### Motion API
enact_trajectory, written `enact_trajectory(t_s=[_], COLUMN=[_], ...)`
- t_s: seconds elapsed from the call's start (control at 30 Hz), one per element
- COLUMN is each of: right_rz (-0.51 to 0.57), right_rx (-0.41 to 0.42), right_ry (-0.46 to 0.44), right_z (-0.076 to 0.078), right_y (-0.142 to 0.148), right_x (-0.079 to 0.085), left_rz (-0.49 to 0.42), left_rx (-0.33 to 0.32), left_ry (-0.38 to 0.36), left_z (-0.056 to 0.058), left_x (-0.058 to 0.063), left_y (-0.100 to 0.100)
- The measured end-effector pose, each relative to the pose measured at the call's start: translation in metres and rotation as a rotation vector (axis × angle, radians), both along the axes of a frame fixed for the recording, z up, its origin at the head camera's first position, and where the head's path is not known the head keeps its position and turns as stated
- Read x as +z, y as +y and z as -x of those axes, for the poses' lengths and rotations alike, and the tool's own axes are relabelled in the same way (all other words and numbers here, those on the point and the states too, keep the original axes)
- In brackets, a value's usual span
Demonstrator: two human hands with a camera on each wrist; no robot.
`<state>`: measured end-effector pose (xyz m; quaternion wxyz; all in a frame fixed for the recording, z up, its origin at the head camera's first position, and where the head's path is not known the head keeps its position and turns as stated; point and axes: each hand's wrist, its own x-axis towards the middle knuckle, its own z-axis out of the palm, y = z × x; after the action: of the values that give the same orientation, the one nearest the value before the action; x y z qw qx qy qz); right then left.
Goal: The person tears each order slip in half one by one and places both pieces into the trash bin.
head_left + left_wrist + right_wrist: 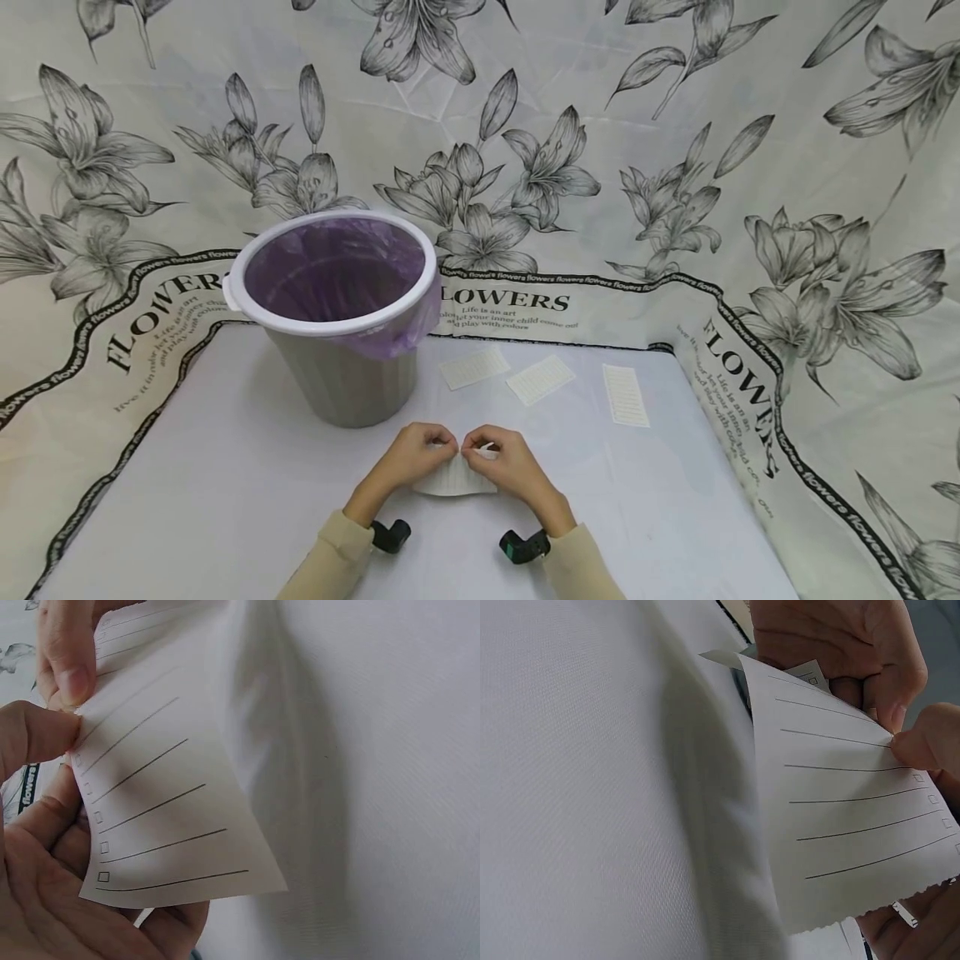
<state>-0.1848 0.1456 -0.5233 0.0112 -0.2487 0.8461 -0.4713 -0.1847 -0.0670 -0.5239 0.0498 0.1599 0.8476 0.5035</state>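
Close to the table's front, both hands pinch one edge of a white checklist sheet [453, 483]. My left hand [416, 456] and right hand [510, 468] are nearly touching at the fingertips. Ruled lines and small checkboxes run down the sheet [161, 817] in the left wrist view, where the left thumb [41, 733] presses on its boxed edge. From the right wrist, the sheet [840, 810] bends away from the right thumb [930, 739] and has a jagged lower edge. A printed paper corner [808, 673] shows behind it.
A grey bin [345, 387] with a white rim and purple liner stands on the white table [202, 492], left of the hands. Beyond the hands lie three more printed sheets: a left one [474, 368], a middle one [540, 380] and a right one [626, 396]. Flowered cloth [570, 242] hangs behind.
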Motion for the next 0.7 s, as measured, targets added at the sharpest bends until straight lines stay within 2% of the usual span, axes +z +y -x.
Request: enact_trajectory(t_s=[0.3,0.53,0.7], right_rz=[-0.012,-0.030,-0.010], right_rx=[-0.022,-0.071,-0.079], right_ry=[-0.022,0.014,0.022], right_z=[-0.003,-0.001,0.001], right_y=[-0.002,0.002,0.006], right_x=[0.000,0.000,-0.001], left_rz=[0.034,0.005,0.033], left_rx=[0.037,0.048,0.062], left_ry=[-0.034,0.001,-0.003], left_z=[-0.004,-0.005,-0.002], left_x=[-0.004,0.000,-0.003], left_y=[-0.001,-0.007,-0.012])
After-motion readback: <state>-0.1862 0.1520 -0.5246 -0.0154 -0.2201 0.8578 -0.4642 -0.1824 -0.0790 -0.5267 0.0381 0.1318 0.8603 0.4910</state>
